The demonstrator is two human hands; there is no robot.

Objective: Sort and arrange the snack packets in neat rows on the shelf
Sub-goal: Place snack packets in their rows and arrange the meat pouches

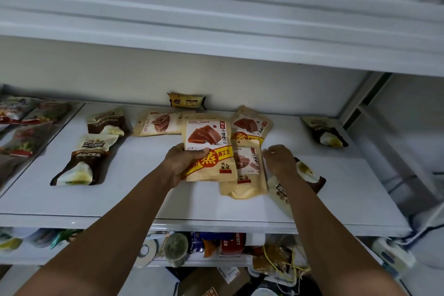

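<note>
left hand (185, 163) grips a tan snack packet (209, 142) mid-frame, right hand (280, 160) curled beside it, can't tell if it holds anything

1. tan packet (207, 149): large "蒸" in red disc, "新工艺" on yellow band, vertical "山楂糕" at upper right; small print illegible.
2. rear packet (249, 125), behind and right of tan packet: same vertical "山楂", top of "蒸" showing.
3. cream-and-brown packet (89, 158), well left of tan packet: "三只松鼠" in white; line beneath blurred.
4. red box (231, 244), below tan packet, under shelf (144, 199): "82", "LIGH", sideways.
</note>
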